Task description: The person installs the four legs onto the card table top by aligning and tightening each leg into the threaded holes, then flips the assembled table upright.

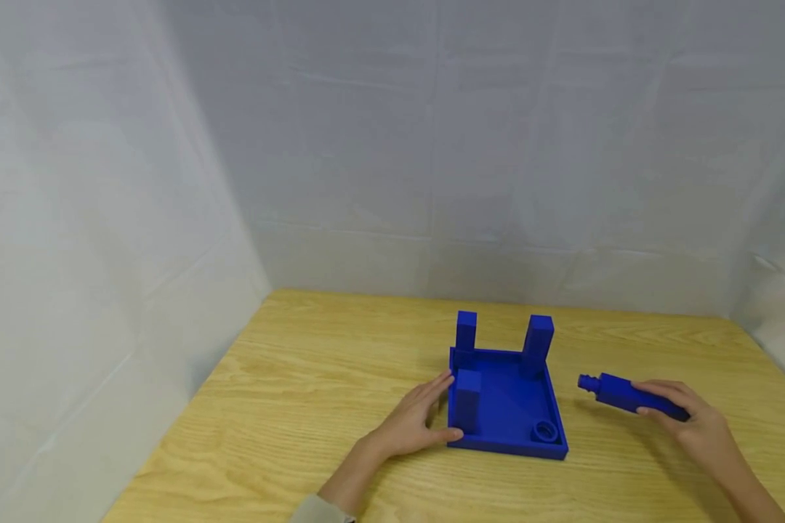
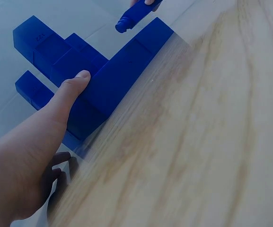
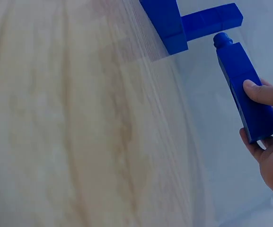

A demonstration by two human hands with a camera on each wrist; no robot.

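Resting Hands on a Pale Wooden Counter

Standing by the counter point(image 1: 288, 407), I see a light wood-grain top, its lines running left to right, hemmed in by white fabric walls point(image 1: 432, 145) on the left, far and right sides. The cloth hangs with soft creases and meets the wood along the far edge.

Near the middle sits a blue tray point(image 1: 506, 403), square and shallow, with two upright blue posts point(image 1: 539, 338) at its far corners and a shorter block standing inside its left wall. A small blue ring point(image 1: 544, 431) lies in the tray's near right corner.

The left hand point(image 1: 415, 421) lies against the tray's left side, fingers fairly straight along the wall and thumb pressed to the near left corner; it grips nothing. A beige sleeve cuff point(image 1: 320, 511) shows at the near edge.

Just right of the tray, apart from it, the right hand point(image 1: 687, 421) has its fingers and thumb wrapped round a blue peg point(image 1: 621, 394), a squared bar with a narrower round tip pointing left toward the tray. It looks to be held just above the wood.
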